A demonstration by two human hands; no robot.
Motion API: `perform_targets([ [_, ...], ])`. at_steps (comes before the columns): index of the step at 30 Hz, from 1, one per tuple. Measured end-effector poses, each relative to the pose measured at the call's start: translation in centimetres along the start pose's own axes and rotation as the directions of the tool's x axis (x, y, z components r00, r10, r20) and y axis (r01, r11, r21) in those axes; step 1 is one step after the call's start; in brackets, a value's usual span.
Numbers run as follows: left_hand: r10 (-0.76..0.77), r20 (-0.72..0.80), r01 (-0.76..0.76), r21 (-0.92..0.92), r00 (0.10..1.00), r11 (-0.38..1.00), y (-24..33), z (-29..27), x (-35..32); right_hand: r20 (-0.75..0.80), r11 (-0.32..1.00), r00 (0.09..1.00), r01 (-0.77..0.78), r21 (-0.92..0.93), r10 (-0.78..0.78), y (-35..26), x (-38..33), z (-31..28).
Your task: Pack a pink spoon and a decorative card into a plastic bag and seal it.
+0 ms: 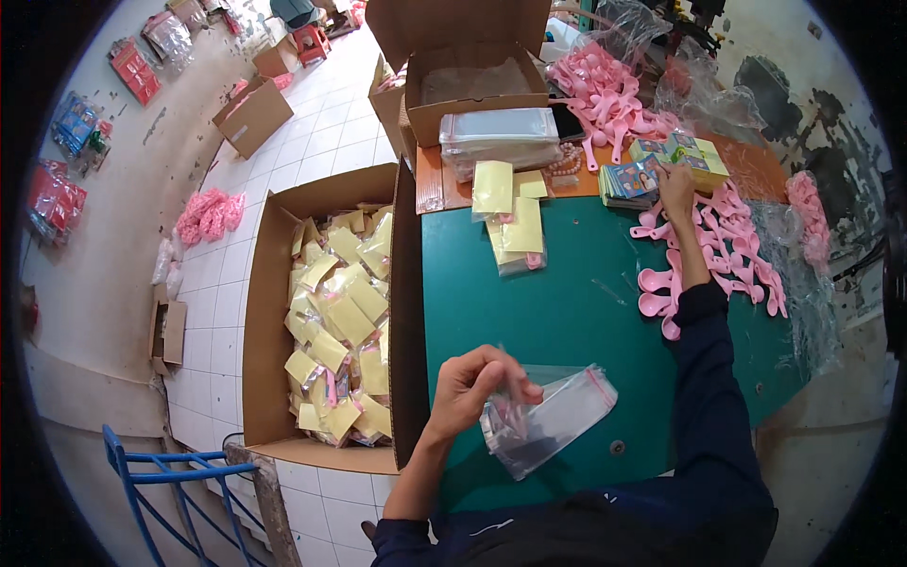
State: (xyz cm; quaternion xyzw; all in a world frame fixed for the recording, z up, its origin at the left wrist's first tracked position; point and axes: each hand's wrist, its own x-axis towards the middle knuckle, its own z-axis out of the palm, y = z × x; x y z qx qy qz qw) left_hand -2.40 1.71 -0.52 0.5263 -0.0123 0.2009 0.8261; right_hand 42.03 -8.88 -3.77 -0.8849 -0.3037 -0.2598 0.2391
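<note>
My left hand [472, 386] is curled with its fingers around a thin clear plastic bag, just above the near part of the green table. Beneath it lies a small pile of clear resealable bags [559, 416] with a red strip along one edge. Farther off, my right hand [676, 189] reaches to a stack of colourful printed cards [630, 181] and pinches a card at its right end. Pink plastic spoons [664, 288] are spread on the table below my right forearm. Small yellow-green boxes [697, 161] sit right behind that hand.
Left of the green table [510, 321] stands a tall carton [261, 378] full of packed bags with yellow cards. Several filled bags [518, 231] lie at the table's far left. Behind are stacked clear bags [499, 128], an open carton [477, 109] and more pink spoons [605, 85].
</note>
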Motion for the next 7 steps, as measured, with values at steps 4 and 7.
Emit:
perform_targets([
  [4, -0.147, -0.071, 0.156, 0.134, 0.986, 0.979, 0.0, 0.7, 0.0, -0.118, 1.000, 0.993, 0.027, -0.006, -0.027, -1.7, -0.3, -0.4],
  [7, -0.228, -0.194, 0.256, 0.132, 0.954, 0.958, 0.1, 1.0, 0.0, -0.022, 0.988, 0.995, -0.095, 0.124, 0.098, -2.6, -0.1, -1.9],
])
